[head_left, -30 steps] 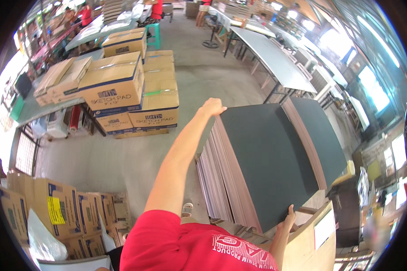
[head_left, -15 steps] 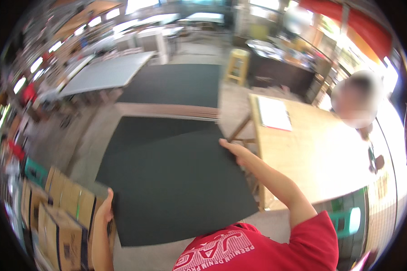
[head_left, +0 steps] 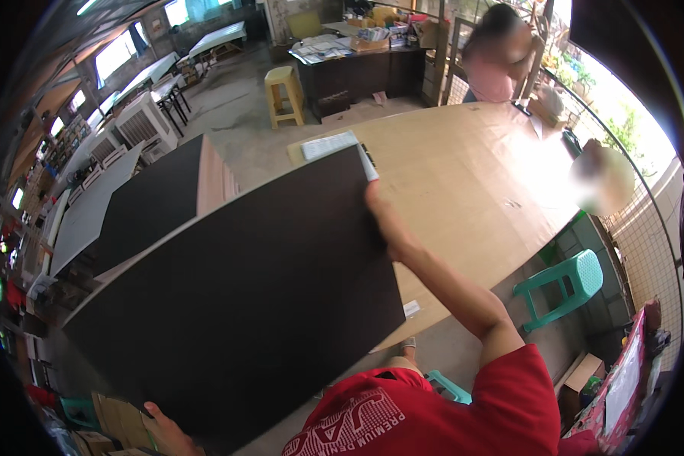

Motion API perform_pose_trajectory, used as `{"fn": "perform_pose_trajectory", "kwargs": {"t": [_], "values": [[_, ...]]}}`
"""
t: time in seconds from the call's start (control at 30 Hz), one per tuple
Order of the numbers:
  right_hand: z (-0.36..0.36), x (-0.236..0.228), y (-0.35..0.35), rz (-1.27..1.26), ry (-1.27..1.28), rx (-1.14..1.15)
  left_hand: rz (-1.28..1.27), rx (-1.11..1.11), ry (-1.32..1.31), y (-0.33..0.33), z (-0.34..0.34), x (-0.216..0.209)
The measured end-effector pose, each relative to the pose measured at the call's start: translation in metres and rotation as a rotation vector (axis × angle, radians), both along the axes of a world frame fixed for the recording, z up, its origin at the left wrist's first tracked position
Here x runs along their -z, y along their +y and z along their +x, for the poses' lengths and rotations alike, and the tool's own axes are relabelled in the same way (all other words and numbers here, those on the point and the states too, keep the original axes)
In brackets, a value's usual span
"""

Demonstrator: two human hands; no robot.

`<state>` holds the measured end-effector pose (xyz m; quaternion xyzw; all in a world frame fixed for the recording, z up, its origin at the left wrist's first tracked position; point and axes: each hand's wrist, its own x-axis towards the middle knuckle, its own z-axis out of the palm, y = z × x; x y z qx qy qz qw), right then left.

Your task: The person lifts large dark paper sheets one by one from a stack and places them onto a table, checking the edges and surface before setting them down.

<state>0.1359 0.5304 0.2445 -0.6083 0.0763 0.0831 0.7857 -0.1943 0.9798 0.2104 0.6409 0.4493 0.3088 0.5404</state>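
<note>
A large black flat board (head_left: 243, 296) is held up in front of me, tilted, with its right end over the near part of a tan-topped table (head_left: 448, 182). My right hand (head_left: 387, 224) is closed on the board's right edge, its fingers hidden beneath. At the lower left my left hand (head_left: 167, 432) grips the opposite edge, with only the thumb and part of the hand showing. Beyond the board stands a stack of similar black boards (head_left: 156, 197) with pale brown sides. White papers (head_left: 328, 143) lie on the table next to the board's far corner.
A yellow stool (head_left: 283, 95) stands beyond the table, near a dark desk (head_left: 365, 80) with boxes and papers. A person in pink (head_left: 488, 80) is at the table's far side, another person (head_left: 604, 181) at its right. A green stool (head_left: 561, 289) stands at right; cardboard boxes (head_left: 121, 418) at lower left.
My view has turned to the right. The board has swung from beside the stack to over the table's near left part, still in both hands, and now tilts more.
</note>
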Motion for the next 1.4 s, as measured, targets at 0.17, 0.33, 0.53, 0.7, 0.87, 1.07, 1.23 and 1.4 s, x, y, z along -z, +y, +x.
{"fn": "perform_pose_trajectory", "kwargs": {"t": [0.17,0.33,0.53,0.7,0.87,1.07,1.23,1.4], "values": [[0.064,0.008,-0.188,0.017,-0.424,0.41,0.468,-0.026,-0.073,-0.149,0.106,0.065],[0.123,0.053,-0.34,0.102,-0.614,0.467,0.732,0.333,-0.182,-0.303,0.173,0.135],[0.172,0.109,-0.441,0.057,-0.6,0.483,0.539,0.507,-0.3,-0.41,0.202,0.161],[0.196,0.151,-0.461,-0.077,-0.6,0.453,0.708,0.911,0.075,-0.386,0.193,0.157],[0.206,0.147,-0.456,-0.037,-0.551,0.426,-0.307,1.35,-0.034,-0.297,0.275,0.005],[0.215,0.159,-0.465,-0.05,-0.568,0.462,0.385,2.091,0.039,-0.425,0.361,-0.169],[0.178,0.103,-0.443,-0.488,-0.652,0.641,0.74,2.034,0.167,-0.446,0.352,-0.162],[0.027,-0.009,-0.299,-0.958,-1.07,0.53,0.601,2.048,0.334,-0.448,0.351,-0.174]]}}
